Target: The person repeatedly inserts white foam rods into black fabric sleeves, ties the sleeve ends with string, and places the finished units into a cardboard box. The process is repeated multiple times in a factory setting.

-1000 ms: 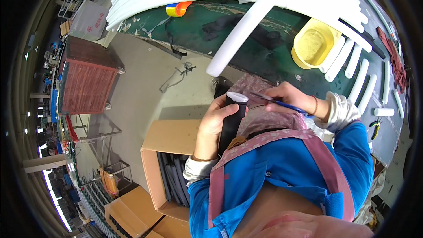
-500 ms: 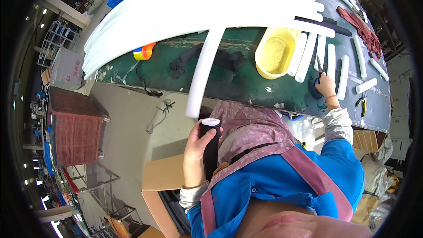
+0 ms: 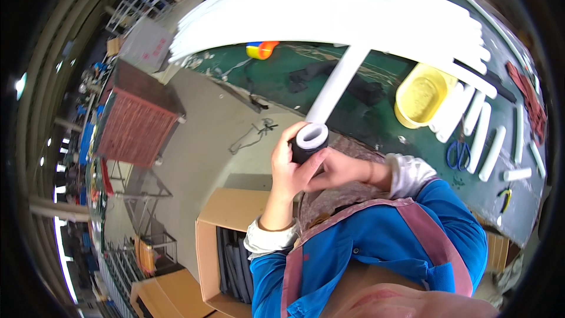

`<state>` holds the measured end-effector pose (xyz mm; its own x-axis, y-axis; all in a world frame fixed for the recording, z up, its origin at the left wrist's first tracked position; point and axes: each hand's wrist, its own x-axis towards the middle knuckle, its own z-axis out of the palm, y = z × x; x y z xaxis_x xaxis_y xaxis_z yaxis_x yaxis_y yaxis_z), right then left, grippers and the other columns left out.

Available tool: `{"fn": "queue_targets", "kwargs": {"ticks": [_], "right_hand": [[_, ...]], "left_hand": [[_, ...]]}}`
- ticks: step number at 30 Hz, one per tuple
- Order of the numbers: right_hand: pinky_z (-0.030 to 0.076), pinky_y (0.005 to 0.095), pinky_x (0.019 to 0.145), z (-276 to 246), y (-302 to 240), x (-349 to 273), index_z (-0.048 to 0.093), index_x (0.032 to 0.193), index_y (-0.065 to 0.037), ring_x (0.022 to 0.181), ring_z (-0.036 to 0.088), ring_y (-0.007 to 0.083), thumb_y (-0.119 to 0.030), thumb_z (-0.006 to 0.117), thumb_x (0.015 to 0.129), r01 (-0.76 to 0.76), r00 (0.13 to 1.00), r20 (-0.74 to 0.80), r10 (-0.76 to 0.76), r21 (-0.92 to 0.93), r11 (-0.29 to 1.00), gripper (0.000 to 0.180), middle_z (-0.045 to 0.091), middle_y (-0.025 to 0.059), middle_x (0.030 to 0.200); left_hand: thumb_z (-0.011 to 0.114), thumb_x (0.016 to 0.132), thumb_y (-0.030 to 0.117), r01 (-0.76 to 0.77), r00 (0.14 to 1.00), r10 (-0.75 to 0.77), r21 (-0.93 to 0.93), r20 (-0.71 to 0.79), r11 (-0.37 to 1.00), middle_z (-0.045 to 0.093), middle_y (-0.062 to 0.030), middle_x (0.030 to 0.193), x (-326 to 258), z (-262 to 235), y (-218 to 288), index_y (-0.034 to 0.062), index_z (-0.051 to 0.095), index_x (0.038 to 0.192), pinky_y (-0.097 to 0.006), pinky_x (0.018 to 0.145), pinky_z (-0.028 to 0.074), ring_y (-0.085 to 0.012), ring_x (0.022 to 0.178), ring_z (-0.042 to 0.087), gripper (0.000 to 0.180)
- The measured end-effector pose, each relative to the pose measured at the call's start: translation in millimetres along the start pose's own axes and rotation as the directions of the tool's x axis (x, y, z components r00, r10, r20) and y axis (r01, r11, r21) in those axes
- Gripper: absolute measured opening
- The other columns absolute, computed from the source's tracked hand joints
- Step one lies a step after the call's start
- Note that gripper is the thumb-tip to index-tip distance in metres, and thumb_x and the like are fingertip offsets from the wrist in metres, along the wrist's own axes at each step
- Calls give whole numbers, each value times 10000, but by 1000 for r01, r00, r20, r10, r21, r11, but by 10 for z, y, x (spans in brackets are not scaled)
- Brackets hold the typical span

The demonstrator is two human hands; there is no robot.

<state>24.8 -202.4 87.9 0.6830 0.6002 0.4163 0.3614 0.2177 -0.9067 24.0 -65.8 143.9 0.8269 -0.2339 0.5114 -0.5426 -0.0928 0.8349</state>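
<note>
My left hand [image 3: 287, 162] is wrapped round a white foam tube [image 3: 311, 136] in a black cover, its hollow end facing up. My right hand [image 3: 338, 171] closes on the same tube from the right, its thumb near the rim; some fingers are hidden. Just beyond, a long bare white foam tube [image 3: 338, 85] sticks out from the pile over the table's near edge. Blue-handled scissors [image 3: 458, 154] lie on the green table [image 3: 376, 121] to the right, apart from both hands.
A large pile of white tubes [image 3: 329, 12] covers the table's far side. Nearby are a yellow tub [image 3: 419, 97], short cut tubes [image 3: 492, 153], pliers [image 3: 504, 200] and a tape roll [image 3: 262, 50]. An open carton [image 3: 206, 259] with black pieces stands at lower left, beyond it a brown cabinet [image 3: 135, 123].
My right hand has let go of the scissors, leaving them on the table, and moved left onto the covered tube. The tube is raised slightly, and the view has turned left.
</note>
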Motion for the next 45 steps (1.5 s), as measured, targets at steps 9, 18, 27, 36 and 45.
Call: {"fn": "queue_targets", "kwargs": {"ticks": [9, 18, 27, 36, 45], "right_hand": [[444, 289, 654, 658, 390, 279, 556, 880, -17, 736, 535, 100, -60, 662, 689, -175, 976, -91, 199, 220, 960, 222, 583, 6, 782], [432, 257, 679, 634, 416, 221, 570, 930, 21, 769, 501, 72, -78, 681, 707, -356, 925, -58, 376, 217, 909, 267, 564, -3, 793], [441, 267, 663, 649, 367, 331, 581, 968, 25, 733, 509, 88, -95, 673, 696, -301, 945, -84, 317, 163, 940, 312, 573, 26, 775], [464, 282, 681, 637, 513, 286, 587, 1036, 16, 731, 550, 100, -103, 659, 705, -237, 962, -132, 241, 42, 971, 359, 626, 70, 802], [476, 301, 641, 602, 472, 356, 593, 911, 18, 699, 609, 178, -161, 699, 712, -152, 959, -242, 145, -11, 988, 288, 626, 128, 763]], "left_hand": [[736, 653, -22, 234, 964, -255, -224, -73, 946, 593, -50, 741, 1, -467, 216, 15, 458, 1184, -250, 624, 493, -137, 683, 595, 601], [627, 873, 169, -66, 954, 67, 12, -292, 998, 566, -25, 872, 307, -1453, 569, 25, 582, 1067, -252, 694, 436, -91, 709, 505, 246], [628, 836, 100, 259, 939, -311, -289, -150, 922, 620, -81, 976, -292, -892, 103, -43, 661, 975, -302, 844, 437, -172, 889, 586, 202], [612, 730, -81, 347, 880, -421, -308, -219, 886, 572, -1, 855, -228, -886, 197, -6, 638, 888, -219, 740, 425, -94, 770, 531, 177], [738, 731, 110, -60, 998, 63, 599, 16, 798, 519, -131, 1002, -350, -818, 362, -25, 595, 866, -327, 726, 436, -230, 874, 497, 239]]}}
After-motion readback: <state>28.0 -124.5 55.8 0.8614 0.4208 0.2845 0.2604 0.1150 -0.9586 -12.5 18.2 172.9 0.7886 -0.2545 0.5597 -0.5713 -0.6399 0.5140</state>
